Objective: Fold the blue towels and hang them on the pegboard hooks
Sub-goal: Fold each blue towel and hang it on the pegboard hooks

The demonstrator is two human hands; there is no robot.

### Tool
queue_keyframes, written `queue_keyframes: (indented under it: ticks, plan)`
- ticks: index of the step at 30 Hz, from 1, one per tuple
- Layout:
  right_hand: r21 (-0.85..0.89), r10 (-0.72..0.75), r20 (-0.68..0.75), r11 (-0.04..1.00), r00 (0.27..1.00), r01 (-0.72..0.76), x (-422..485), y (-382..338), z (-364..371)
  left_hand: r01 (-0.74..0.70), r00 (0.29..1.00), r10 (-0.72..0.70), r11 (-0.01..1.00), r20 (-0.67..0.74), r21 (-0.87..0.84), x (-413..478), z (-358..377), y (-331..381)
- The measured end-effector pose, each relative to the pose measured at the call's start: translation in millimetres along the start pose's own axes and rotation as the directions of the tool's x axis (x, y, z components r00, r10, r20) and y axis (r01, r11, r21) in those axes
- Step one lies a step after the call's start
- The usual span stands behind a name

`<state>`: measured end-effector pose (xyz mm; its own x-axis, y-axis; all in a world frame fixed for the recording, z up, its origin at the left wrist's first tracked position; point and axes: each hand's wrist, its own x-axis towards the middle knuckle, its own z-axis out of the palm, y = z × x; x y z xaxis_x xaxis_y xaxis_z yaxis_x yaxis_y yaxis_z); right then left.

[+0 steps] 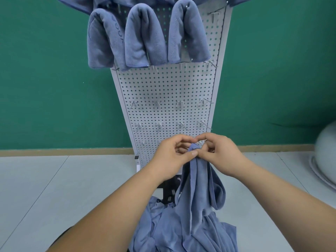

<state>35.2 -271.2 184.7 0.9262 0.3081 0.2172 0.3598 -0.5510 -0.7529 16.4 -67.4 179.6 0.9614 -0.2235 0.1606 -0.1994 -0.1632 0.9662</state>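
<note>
One blue towel [198,180] at the pegboard [163,84] base.
My left grip [173,155] and right grip [221,153] both pinch its bunched top.

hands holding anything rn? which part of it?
Yes. The left hand and right hand both pinch the soft blue microfibre towel at its bunched top end. The rest hangs down to the crumpled pile of blue cloth.

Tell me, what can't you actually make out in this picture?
All in the head view:
- Corner of the held towel: covered by fingers of the left hand and right hand.
- Top towels: cut off by the upper edge.
- Towel pile: cut off by the lower edge, count unclear.
- Pale round object: cut by the right edge, blurred.
- Lettering on a hanging towel: too distorted to read.
</note>
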Motion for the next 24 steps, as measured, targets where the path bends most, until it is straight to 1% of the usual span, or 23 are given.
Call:
queue_keyframes:
  ticks: [2,4,5,7,9,13,16,18,20,22,24]
  plan:
    - [0.052,-0.005,0.098,0.999,0.995,0.0,0,1,-2,-0.007,1.0,0.007,1.0,-0.003,0.023,2,-2,-2]
    - [0.128,0.021,0.181,0.991,0.983,-0.045,-1,5,-6,-0.006,1.0,0.006,0.998,-0.006,0.063,4,-4,-3]
    - [0.146,0.042,0.199,0.987,0.979,-0.072,-1,7,-9,-0.004,1.0,0.005,0.996,-0.017,0.091,5,-6,-4]
    - [0.145,0.076,0.198,0.984,0.977,-0.107,-2,11,-12,0.0,0.999,0.007,0.987,-0.047,0.161,6,-8,-8]
    - [0.144,0.078,0.184,0.984,0.98,-0.105,-2,13,-14,0.006,0.998,0.008,0.974,-0.06,0.228,6,-9,-11]
    - [0.114,0.048,0.175,0.991,0.983,-0.068,-2,12,-10,0.018,1.0,-0.012,0.957,-0.023,0.288,8,-7,-13]
    - [0.101,0.049,0.197,0.992,0.979,-0.07,-1,16,-9,0.012,0.997,0.011,0.945,-0.07,0.327,11,-13,-12]
    - [0.004,0.073,0.212,0.997,0.974,-0.075,1,26,-12,0.017,0.989,0.031,0.948,-0.142,0.319,14,-24,-9]
    - [-0.165,0.119,0.202,0.983,0.972,-0.085,1,38,-18,0.03,0.974,0.041,0.951,-0.221,0.307,16,-40,-6]
    - [-0.333,0.157,0.156,0.938,0.975,-0.098,0,47,-28,0.049,0.954,0.043,0.954,-0.297,0.295,18,-60,-9]
    - [-0.421,0.156,0.081,0.901,0.984,-0.108,-2,55,-39,0.08,0.925,0.038,0.953,-0.378,0.293,18,-79,-16]
